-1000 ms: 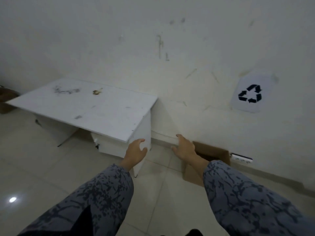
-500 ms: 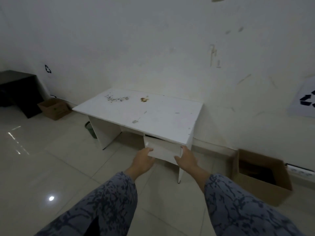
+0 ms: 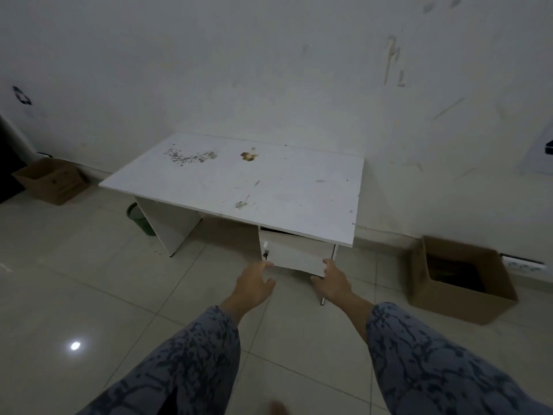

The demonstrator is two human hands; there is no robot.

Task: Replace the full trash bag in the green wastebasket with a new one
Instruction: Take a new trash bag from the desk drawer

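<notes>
The green wastebasket (image 3: 139, 218) stands on the floor under the left end of a white desk (image 3: 245, 184), mostly hidden behind the desk's left leg panel. Its contents cannot be seen. My left hand (image 3: 254, 283) and my right hand (image 3: 332, 280) reach forward at the middle of the view, fingers apart, both empty. They sit just below the desk's drawer (image 3: 296, 254), far to the right of the wastebasket. No trash bag is visible.
A cardboard box (image 3: 460, 280) with dark contents stands open on the floor at the right by the wall. Another cardboard box (image 3: 52, 181) sits at the far left. Pale tiled floor lies between me and the desk. The drawer has a key in its lock.
The view has swung left and back: the desk now sits centred, the wastebasket and left box have come into sight, and the recycling sign has slid off the right edge. Both hands stay empty.
</notes>
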